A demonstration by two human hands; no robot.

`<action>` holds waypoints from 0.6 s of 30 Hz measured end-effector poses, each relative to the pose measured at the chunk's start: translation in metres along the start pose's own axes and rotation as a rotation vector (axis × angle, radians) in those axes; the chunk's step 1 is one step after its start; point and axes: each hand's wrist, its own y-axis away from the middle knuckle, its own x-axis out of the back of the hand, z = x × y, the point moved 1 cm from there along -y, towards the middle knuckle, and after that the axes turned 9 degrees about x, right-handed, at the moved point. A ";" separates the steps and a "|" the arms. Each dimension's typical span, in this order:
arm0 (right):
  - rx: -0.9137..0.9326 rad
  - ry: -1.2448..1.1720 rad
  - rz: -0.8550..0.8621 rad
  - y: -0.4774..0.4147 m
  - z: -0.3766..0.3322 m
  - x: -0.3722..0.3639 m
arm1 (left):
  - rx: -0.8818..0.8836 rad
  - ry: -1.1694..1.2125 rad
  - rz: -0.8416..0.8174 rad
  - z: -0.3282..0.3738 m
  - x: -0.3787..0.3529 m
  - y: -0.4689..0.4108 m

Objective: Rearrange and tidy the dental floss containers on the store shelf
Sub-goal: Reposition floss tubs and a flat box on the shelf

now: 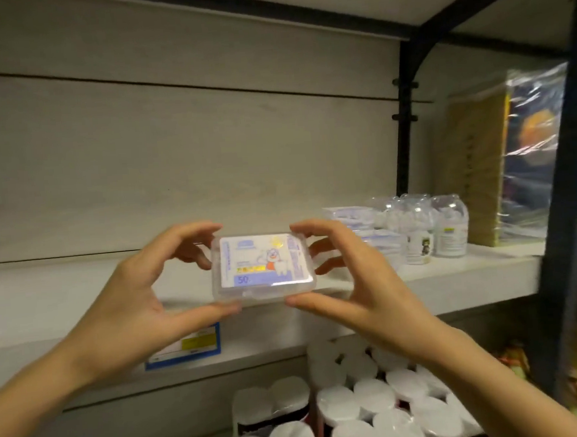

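A clear flat floss box (262, 265) with a white and blue label marked 50 is held up in front of the shelf (64, 302). My left hand (142, 293) pinches its left side between thumb and fingers. My right hand (346, 282) pinches its right side the same way. A stack of similar flat floss boxes (352, 218) lies on the shelf behind my right hand. Clear round floss bottles (448, 224) stand just right of the stack.
Plastic-wrapped packs (532, 153) stand upright at the shelf's right end beside a dark metal upright (565, 199). A blue price tag (187, 348) sits on the shelf's front edge. Wrapped jars with white lids (361, 404) fill the shelf below.
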 end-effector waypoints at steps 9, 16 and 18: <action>-0.149 -0.070 0.060 -0.001 0.077 0.097 | 0.303 0.255 -0.006 0.061 -0.091 -0.086; -0.269 -0.016 -0.031 0.006 0.116 0.104 | 0.487 0.192 -0.093 0.056 -0.127 -0.109; -0.276 -0.005 -0.054 0.008 0.120 0.102 | 0.510 0.165 -0.125 0.054 -0.129 -0.107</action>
